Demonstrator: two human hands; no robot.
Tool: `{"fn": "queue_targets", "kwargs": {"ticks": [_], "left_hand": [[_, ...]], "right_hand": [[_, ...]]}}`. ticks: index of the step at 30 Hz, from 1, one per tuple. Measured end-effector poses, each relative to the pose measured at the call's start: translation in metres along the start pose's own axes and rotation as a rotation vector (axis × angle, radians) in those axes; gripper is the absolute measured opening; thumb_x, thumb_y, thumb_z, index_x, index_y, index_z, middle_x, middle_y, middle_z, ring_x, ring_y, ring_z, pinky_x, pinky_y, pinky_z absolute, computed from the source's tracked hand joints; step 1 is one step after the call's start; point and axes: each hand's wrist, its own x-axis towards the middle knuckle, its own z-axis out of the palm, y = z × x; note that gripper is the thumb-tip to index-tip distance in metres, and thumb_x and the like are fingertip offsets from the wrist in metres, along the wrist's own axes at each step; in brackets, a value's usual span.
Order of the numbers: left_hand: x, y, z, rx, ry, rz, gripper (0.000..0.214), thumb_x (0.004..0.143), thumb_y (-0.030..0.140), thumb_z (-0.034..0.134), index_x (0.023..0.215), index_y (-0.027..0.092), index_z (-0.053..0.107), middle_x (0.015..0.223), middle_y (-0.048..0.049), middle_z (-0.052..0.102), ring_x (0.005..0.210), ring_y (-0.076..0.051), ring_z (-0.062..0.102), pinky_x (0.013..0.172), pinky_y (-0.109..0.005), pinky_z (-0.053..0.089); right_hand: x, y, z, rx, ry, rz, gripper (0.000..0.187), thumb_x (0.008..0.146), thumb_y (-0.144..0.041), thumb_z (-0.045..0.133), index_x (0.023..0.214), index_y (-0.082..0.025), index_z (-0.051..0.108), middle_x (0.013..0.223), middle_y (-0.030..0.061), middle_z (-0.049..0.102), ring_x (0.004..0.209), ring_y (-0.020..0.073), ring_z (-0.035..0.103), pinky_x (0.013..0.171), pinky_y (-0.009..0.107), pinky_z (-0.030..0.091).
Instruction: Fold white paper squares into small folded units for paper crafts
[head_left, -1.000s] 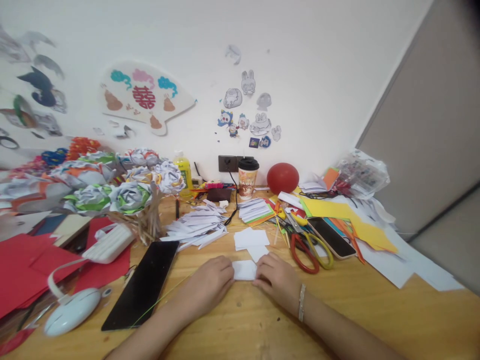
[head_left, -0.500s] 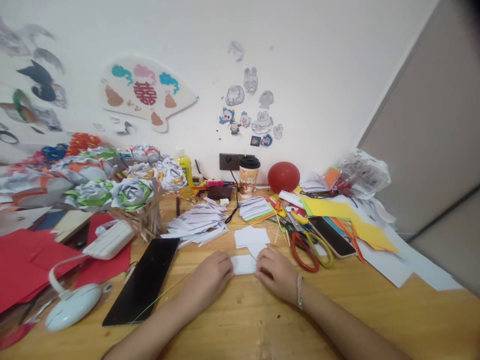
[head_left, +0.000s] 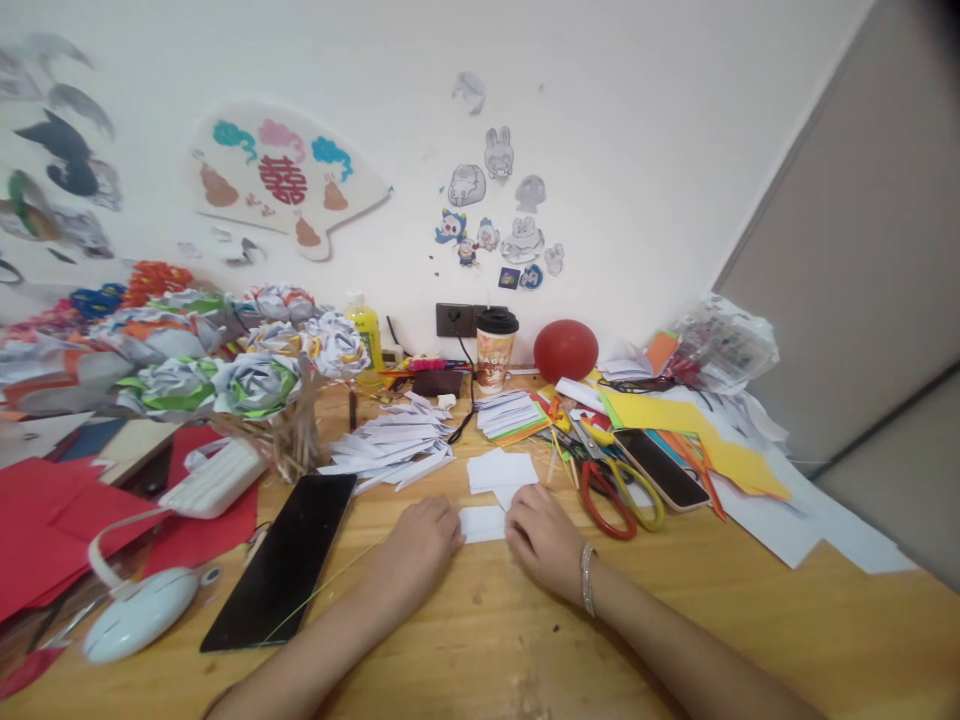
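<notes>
A small white paper piece lies on the wooden table between my two hands. My left hand is closed at its left end, fingers curled over the edge. At the right end, my right hand, with a bracelet on the wrist, is closed on the same paper. A crease line seems to run along it. Just beyond it lie more white paper pieces, one partly behind my right fingers. My fingertips are mostly hidden.
Folded white paper strips lie behind my left hand. Scissors and a phone are to the right. A black tablet lies left, near paper flowers. A cup and a red balloon stand at the back.
My right hand has shifted slightly left along the paper. The whole view has moved a little; the paper stays between both hands.
</notes>
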Motion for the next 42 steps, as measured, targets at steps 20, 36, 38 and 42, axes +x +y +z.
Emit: {"fn": "queue_targets", "kwargs": {"ticks": [20,36,38,42], "left_hand": [[-0.013,0.016,-0.002,0.351,0.061,0.133,0.029,0.087,0.01,0.042,0.109,0.019,0.059,0.094,-0.0091,0.06,0.087,-0.023,0.052,0.074,-0.035,0.039],[-0.025,0.022,-0.034,0.211,-0.273,-0.034,0.055,0.078,0.041,0.062,0.129,0.027,0.047,0.108,-0.015,0.06,0.099,-0.033,0.052,0.083,-0.048,0.039],[-0.024,0.017,-0.03,0.208,-0.24,-0.037,0.054,0.076,0.039,0.064,0.127,0.026,0.05,0.108,-0.0159,0.061,0.097,-0.033,0.054,0.081,-0.048,0.041],[-0.018,0.011,-0.022,0.254,-0.112,-0.116,0.054,0.074,0.04,0.066,0.122,0.016,0.055,0.107,-0.019,0.061,0.096,-0.035,0.054,0.081,-0.05,0.042]], "right_hand": [[0.001,-0.004,0.003,0.041,0.032,0.223,0.01,0.075,-0.014,0.06,0.081,-0.02,0.054,0.088,0.0017,0.051,0.087,0.0185,0.045,0.076,0.03,0.034],[0.009,0.012,-0.012,0.195,-0.099,0.153,0.027,0.071,-0.014,0.067,0.096,-0.024,0.063,0.096,0.0015,0.055,0.093,0.018,0.049,0.082,0.03,0.037],[0.007,0.015,-0.015,0.111,-0.114,0.041,0.027,0.073,-0.017,0.067,0.099,-0.025,0.064,0.098,0.0033,0.055,0.092,0.019,0.048,0.08,0.031,0.038],[0.001,0.009,-0.019,-0.043,-0.133,-0.197,0.022,0.077,-0.03,0.064,0.098,-0.023,0.063,0.095,0.0054,0.057,0.086,0.0202,0.047,0.074,0.034,0.038]]}}
